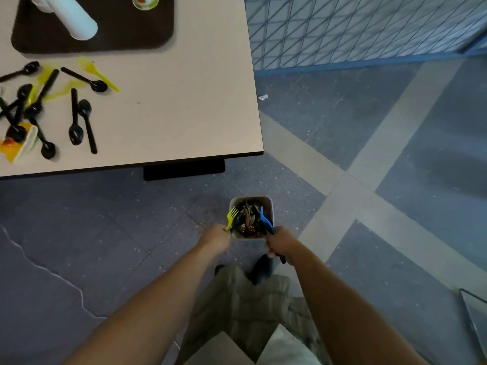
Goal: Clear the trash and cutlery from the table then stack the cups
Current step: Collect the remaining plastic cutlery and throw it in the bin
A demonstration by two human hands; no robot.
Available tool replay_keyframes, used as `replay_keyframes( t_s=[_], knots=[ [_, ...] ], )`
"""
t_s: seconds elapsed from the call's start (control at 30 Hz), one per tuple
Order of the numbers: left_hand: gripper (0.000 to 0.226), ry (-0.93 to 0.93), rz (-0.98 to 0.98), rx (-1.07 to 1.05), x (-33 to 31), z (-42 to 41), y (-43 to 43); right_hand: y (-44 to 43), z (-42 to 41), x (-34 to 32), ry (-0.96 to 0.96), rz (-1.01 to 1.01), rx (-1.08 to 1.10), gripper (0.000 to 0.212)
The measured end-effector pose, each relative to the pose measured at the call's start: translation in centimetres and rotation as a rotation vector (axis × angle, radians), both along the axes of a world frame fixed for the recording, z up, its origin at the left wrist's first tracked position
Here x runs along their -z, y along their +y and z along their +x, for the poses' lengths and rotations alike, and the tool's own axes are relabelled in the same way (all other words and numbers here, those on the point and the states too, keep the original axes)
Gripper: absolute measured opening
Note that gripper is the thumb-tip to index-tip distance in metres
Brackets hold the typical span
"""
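Bin (269, 204) stands on the floor (105, 233) just off the table (184, 114) corner, its opening upward, already holding dark cutlery and wrappers. Yellow fork (231, 216) is gripped at the handle by the left hand (216, 239); long axis runs from the hand up and slightly right, tines pointing away from the person and lying over the bin's left rim. Blue utensil (264, 218), type not discernible, is grasped with some black cutlery by the right hand (280, 243); long axis runs from the hand up and left, tip over the bin's right side, a black handle end protruding below the fist toward the person. Both hands are closed around their loads, knuckles up, touching or just beside the bin's near rim, one on each side. Both forearms are extended forward and downward, converging on the bin. On the table, well apart from the bin, black spoons (79, 119) lie scattered at mixed angles among yellow forks (97, 72), beside a crumpled yellow and white wrapper (18, 143) at the left edge. Farther back a dark tray (131, 30) carries a stack of white cups (71, 17) lying on its side, and a printed cup (145, 1) partly cut off by the frame. A small white scrap (263, 97) lies on the floor near the table's right edge
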State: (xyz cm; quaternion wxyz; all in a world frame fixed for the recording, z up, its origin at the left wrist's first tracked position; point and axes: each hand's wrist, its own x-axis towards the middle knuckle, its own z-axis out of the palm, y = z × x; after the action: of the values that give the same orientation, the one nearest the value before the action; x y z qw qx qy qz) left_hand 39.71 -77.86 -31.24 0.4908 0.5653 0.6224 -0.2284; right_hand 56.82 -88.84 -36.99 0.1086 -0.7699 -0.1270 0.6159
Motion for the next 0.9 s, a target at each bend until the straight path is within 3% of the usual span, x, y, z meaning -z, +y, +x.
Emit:
replay_keyframes(
  t_s=[0.2,0.33,0.43,0.63,0.9],
  knots=[
    [0.042,0.012,-0.02,0.015,8.0,1.7,1.4,1.5,-0.5,7.3,-0.001,-0.041,0.124,0.017],
    [0.027,-0.047,-0.033,-0.007,12.0,3.1,1.5,2.4,-0.7,11.7,-0.028,-0.045,0.138,0.033],
    [0.046,-0.043,0.044,0.093,12.6,3.5,1.2,2.5,-0.8,12.8,-0.129,0.0,0.09,0.044],
    [0.066,-0.135,0.141,0.155,7.9,2.3,-0.4,1.8,-1.6,8.1,-0.234,0.039,-0.161,0.059],
    [0.069,-0.204,0.324,0.065,-4.7,0.9,-0.5,3.3,-3.1,-4.0,-0.259,0.227,-0.253,0.056]
  ],
)
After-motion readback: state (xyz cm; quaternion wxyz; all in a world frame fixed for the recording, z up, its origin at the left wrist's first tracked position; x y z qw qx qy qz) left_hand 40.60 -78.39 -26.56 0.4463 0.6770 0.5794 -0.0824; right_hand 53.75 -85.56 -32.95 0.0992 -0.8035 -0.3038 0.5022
